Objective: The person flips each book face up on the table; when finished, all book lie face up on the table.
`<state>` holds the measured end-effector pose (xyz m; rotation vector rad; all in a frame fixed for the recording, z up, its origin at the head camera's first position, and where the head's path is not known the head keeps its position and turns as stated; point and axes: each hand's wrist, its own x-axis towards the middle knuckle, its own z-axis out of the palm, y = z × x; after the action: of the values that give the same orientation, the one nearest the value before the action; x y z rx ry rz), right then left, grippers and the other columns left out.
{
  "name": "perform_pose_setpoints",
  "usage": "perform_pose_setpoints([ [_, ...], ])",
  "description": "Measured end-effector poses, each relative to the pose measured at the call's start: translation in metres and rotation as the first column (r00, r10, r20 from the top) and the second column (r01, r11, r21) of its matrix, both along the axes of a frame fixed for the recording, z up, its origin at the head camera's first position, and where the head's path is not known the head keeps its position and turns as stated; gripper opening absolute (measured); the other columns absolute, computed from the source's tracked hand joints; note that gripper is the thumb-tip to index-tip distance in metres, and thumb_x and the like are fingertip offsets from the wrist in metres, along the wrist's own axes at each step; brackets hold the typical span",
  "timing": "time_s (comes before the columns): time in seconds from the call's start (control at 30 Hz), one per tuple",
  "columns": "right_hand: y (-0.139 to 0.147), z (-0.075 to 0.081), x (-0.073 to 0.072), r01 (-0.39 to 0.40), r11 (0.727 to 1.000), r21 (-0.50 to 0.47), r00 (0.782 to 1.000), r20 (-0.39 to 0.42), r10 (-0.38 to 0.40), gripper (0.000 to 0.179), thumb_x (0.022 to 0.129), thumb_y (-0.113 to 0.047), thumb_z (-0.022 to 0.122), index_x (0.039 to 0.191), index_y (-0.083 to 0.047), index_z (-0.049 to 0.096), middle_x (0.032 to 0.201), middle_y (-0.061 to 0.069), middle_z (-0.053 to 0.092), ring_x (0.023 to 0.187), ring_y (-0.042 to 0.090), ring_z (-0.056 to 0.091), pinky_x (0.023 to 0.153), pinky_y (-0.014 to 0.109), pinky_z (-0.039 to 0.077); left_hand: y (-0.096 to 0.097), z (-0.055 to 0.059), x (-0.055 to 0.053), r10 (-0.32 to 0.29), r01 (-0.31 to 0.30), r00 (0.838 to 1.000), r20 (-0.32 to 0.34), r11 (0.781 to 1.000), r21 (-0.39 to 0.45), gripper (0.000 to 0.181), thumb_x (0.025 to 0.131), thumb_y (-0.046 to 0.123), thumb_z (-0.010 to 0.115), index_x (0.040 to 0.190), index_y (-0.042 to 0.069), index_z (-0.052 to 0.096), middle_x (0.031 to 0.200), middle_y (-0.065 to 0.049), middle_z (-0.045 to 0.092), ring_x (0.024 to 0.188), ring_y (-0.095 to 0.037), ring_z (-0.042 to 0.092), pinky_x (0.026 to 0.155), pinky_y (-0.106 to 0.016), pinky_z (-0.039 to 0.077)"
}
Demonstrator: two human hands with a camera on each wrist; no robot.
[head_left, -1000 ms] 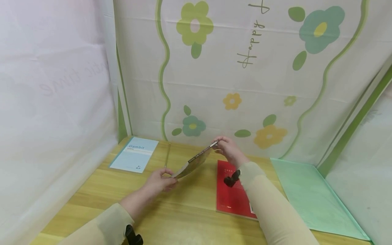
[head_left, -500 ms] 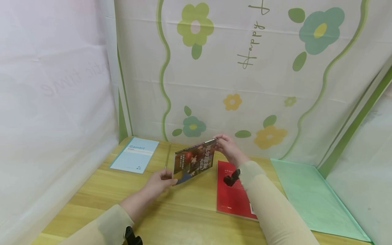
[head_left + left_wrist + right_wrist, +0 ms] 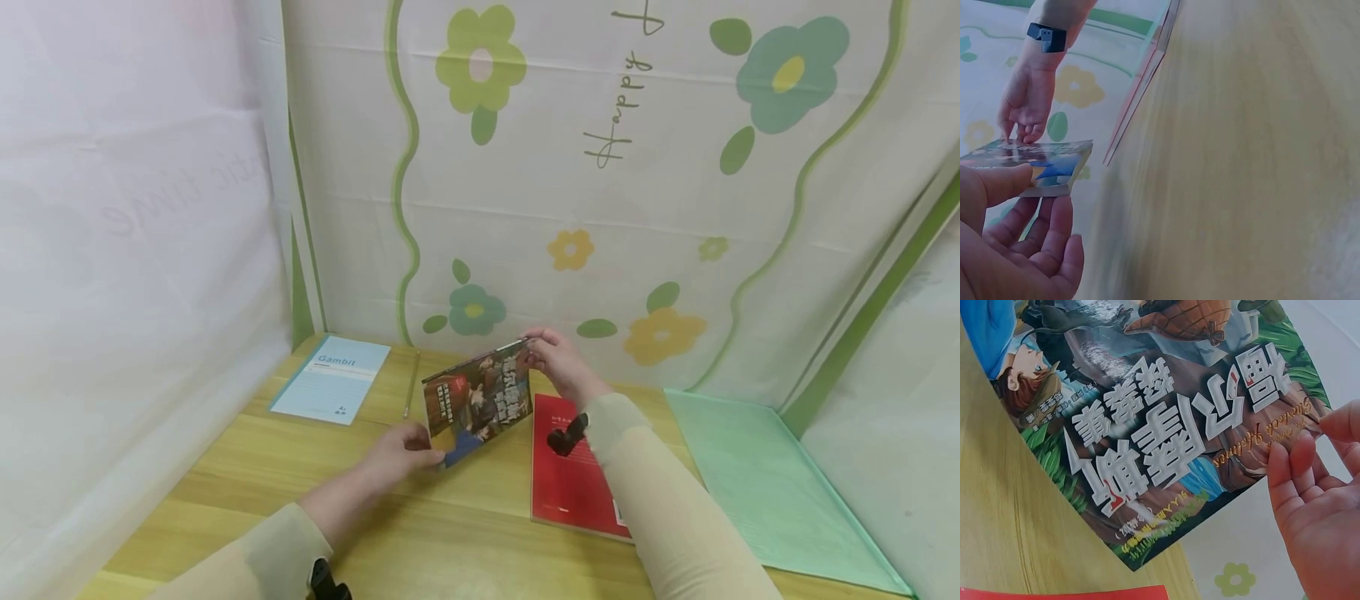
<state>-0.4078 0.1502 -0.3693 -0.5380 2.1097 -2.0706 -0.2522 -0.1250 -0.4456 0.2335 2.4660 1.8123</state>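
A colourful illustrated book (image 3: 483, 400) is held tilted above the table, its printed cover turned toward the head camera. My left hand (image 3: 401, 457) pinches its near left corner, thumb on the cover and fingers beneath, as the left wrist view shows. At the far right corner, my right hand (image 3: 558, 362) grips the book's edge between thumb and fingers. Large white characters and the words "Sherlock Holmes" show on the cover (image 3: 1166, 419) in the right wrist view. A red book (image 3: 566, 483) lies on the table below my right forearm, which hides part of it.
At the back left lies a light blue "Gambit" notebook (image 3: 330, 379). A pencil (image 3: 412, 383) lies to its right. A translucent green folder (image 3: 780, 492) covers the table's right side. Flowered cloth (image 3: 517, 183) hangs behind and at both sides of the wooden table (image 3: 420, 550).
The illustrated book has turned from nearly edge-on to show its cover to the head camera. My left hand has shifted slightly right and down with its corner; my right hand has hardly moved.
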Motion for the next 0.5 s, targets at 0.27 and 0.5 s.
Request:
perform_pose_setpoints([
  [0.27, -0.002, -0.005, -0.002, 0.016, 1.0, 0.005, 1.0, -0.012, -0.016, 0.012, 0.102, -0.01, 0.052, 0.106, 0.0, 0.047, 0.085, 0.009, 0.062, 0.075, 0.021, 0.058, 0.075, 0.031, 0.051, 0.007, -0.006, 0.002, -0.09, 0.08, 0.993, 0.071, 0.989, 0.127, 0.045, 0.085, 0.016, 0.076, 0.118, -0.01, 0.059, 0.106, -0.012, 0.067, 0.097, -0.025, 0.064, 0.086, -0.039, 0.056],
  [0.5, -0.002, -0.008, -0.005, 0.024, 0.999, 0.034, 0.999, -0.026, -0.023, 0.005, 0.101, -0.002, 0.048, 0.105, 0.0, 0.051, 0.084, 0.007, 0.062, 0.075, 0.019, 0.06, 0.074, 0.029, 0.051, 0.015, -0.005, 0.008, -0.14, 0.108, 0.983, 0.121, 0.964, 0.244, 0.048, 0.087, 0.01, 0.073, 0.124, -0.014, 0.053, 0.106, -0.015, 0.066, 0.091, -0.026, 0.066, 0.083, -0.042, 0.058],
])
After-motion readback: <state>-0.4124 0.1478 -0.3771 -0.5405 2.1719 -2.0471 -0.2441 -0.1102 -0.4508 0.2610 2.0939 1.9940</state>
